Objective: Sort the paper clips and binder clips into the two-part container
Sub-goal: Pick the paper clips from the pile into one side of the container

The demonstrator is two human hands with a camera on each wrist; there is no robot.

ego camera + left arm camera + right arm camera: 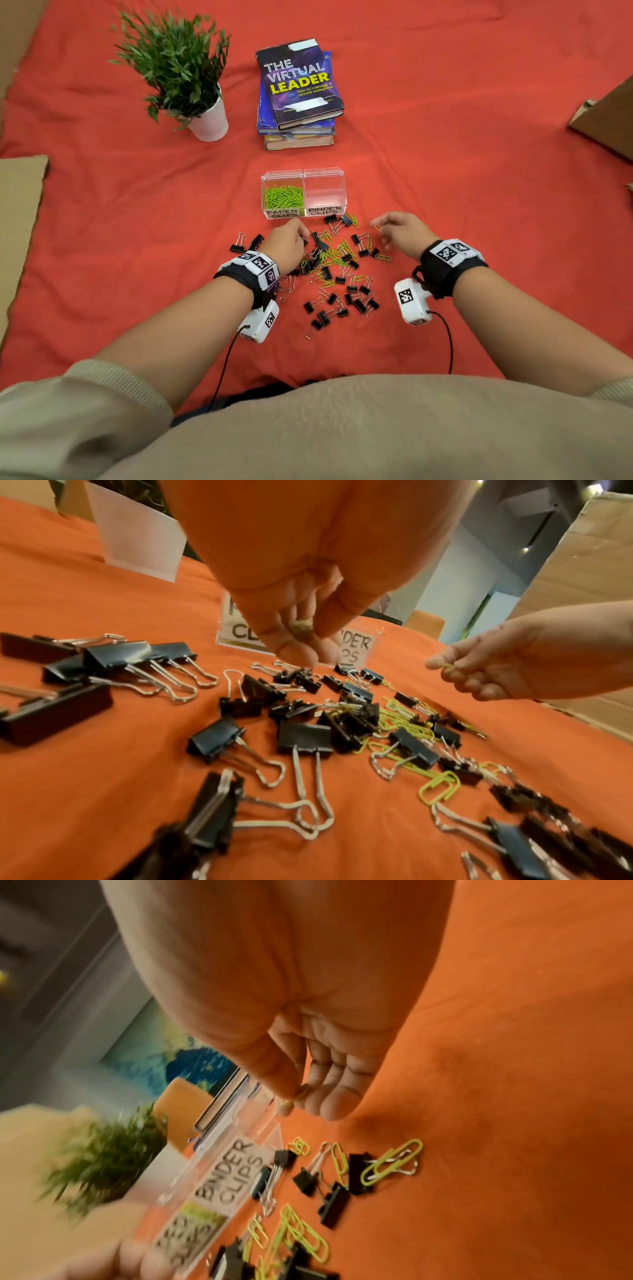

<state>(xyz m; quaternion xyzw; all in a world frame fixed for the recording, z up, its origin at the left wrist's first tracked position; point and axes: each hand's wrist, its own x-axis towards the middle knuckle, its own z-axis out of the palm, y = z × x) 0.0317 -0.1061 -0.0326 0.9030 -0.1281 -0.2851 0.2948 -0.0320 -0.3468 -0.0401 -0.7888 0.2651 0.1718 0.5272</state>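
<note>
Pinching green paper clip, right hand.

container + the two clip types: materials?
Two-part container: clear glossy plastic, apparently; cloth shows through its walls.
Binder clips: black body, shiny silver wire handles, looks like metal.
Paper clips: lime-green, smooth and glossy, probably coated wire.

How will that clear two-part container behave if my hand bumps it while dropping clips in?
The two-part container probably slides rather than tips: it looks low and wide. It is likely light, since only green paper clips fill the left half and the binder clip half looks empty. The wrinkled red cloth may slow a slide.
</note>
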